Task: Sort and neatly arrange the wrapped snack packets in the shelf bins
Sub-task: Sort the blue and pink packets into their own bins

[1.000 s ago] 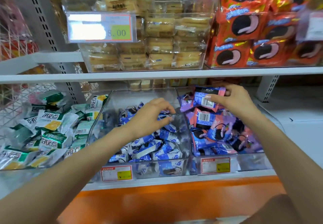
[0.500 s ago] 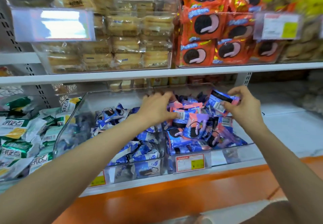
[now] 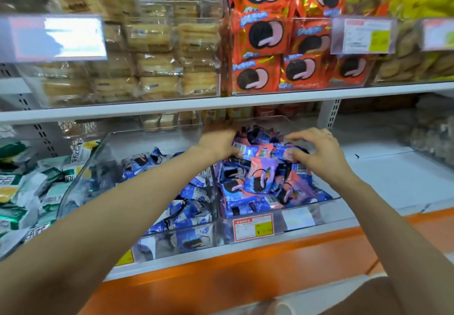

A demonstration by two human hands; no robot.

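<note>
Loosely heaped, the pink and blue snack packets [image 3: 261, 179] fill the right clear bin [image 3: 326, 214] on the lower shelf [image 3: 393, 179]. Left hand [image 3: 218, 140] and right hand [image 3: 319, 154] rest on them, fingers bent. Whether either grips one cannot be told.

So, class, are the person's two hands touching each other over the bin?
Apart. The head view shows pink-and-blue packets lying between the left hand and the right hand.
</note>
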